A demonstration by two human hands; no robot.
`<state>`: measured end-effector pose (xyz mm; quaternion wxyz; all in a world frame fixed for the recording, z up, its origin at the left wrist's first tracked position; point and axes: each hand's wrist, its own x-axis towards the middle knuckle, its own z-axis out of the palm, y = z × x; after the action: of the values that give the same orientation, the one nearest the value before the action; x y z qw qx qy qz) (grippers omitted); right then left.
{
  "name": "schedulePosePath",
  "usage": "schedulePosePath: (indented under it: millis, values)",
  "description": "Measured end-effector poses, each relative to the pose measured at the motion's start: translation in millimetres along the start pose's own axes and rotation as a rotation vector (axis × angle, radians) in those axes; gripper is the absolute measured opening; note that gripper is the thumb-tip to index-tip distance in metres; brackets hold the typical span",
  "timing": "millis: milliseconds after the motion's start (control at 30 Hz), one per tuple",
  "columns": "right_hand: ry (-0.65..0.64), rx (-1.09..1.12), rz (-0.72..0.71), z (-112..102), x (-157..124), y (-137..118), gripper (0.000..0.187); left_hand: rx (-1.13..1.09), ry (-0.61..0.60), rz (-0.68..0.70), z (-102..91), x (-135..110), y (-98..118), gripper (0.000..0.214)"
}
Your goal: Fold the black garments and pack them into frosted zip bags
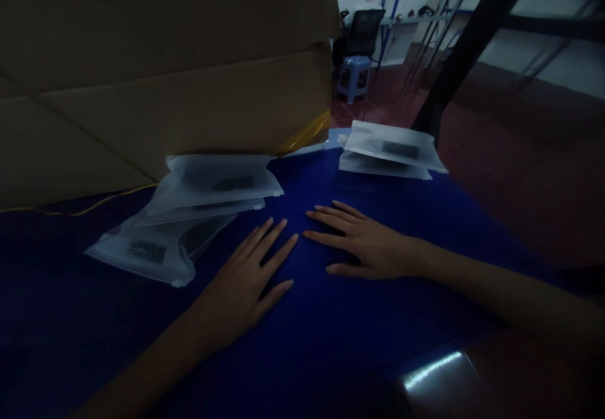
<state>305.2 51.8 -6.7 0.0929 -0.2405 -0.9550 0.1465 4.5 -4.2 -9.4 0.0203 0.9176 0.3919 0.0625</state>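
Frosted zip bags [212, 192], just beside left fingers [278, 256] (splayed flat, empty)

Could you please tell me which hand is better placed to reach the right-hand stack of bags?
Probably the right hand: it lies closer to that stack of bags, while the left hand sits nearer the other bags.
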Motion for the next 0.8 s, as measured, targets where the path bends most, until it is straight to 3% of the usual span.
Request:
schedulePosePath:
  millis: [667,800]
  values:
    - [-0.004,-0.015,-0.004,0.6,1.4,-0.3,0.07,-0.007,0.01,-0.006,3.4,-0.6,0.0,0.07]
    - [-0.005,-0.014,-0.002,0.2,1.8,-0.2,0.07,0.07,0.084,-0.007,-2.3,2.4,1.6,0.071]
